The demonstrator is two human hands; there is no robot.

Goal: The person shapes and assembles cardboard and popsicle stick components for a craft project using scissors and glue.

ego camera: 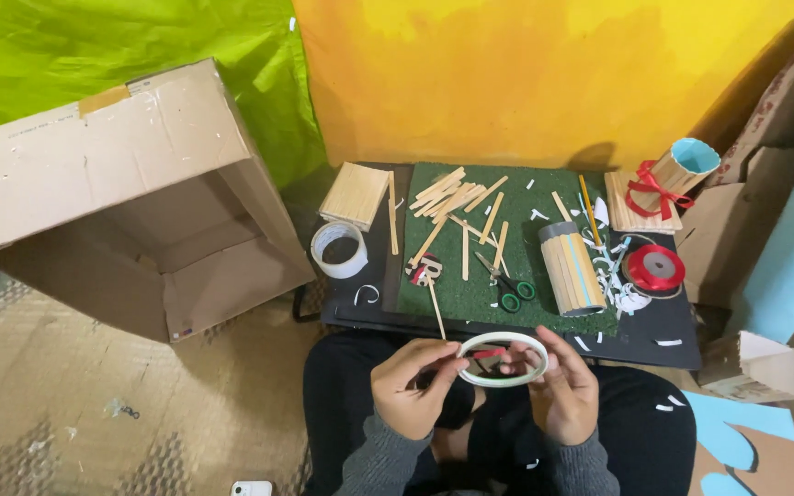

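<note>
My left hand (408, 386) and my right hand (561, 384) hold a white tape roll (504, 358) between them, just above my lap. A piece of red ribbon (489, 353) crosses the roll's opening. Both hands pinch at the roll's rim and the ribbon. Ahead lies a green mat (470, 294) with loose wooden sticks (457, 197), green-handled scissors (507, 287) and a stick-covered cylinder (570, 268) lying on its side.
A large open cardboard box (130, 202) lies on its side at left. Another white tape roll (339, 248), a block of sticks (356, 193), a red ribbon spool (654, 268) and a ribbon-tied stick cup (677, 174) sit on the black board (365, 308). Cardboard pieces stand at right.
</note>
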